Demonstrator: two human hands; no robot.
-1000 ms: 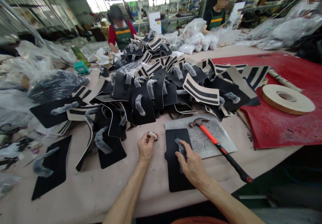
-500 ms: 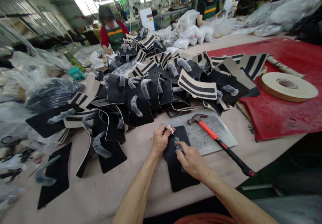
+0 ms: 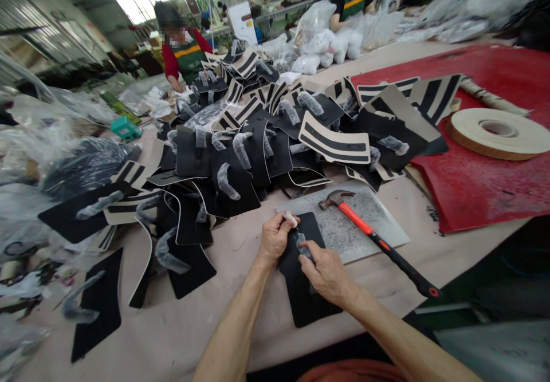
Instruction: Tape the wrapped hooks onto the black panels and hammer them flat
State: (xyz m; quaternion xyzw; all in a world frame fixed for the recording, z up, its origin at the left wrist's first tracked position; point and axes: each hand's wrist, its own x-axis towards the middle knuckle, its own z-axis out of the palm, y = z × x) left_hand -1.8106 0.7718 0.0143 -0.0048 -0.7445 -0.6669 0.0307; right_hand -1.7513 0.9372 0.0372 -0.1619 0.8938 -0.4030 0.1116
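A black panel (image 3: 307, 307) with rounded corners lies in front of me on the table, a plastic-wrapped handle (image 3: 303, 245) on its face. Closed at the panel's upper left edge is my left hand (image 3: 274, 237). A small white piece (image 3: 290, 217) shows at its fingertips; I cannot tell whether it is held or wrapped round a finger. My right hand (image 3: 326, 273) is closed on the wrapped handle, thumb and index finger pinching it. A claw hammer (image 3: 358, 220) with a red and black grip lies to the right, its head on a grey slab (image 3: 378, 213).
A heap of black panels (image 3: 236, 181) with plastic-wrapped handles covers the middle of the table. On the red sheet (image 3: 472, 193) at right sits a roll of tape (image 3: 501, 133). Two co-workers stand at the far side, near plastic bags (image 3: 315, 32).
The view has tilted slightly, so the background sits higher. Both hands stay at the same spots on the panel.
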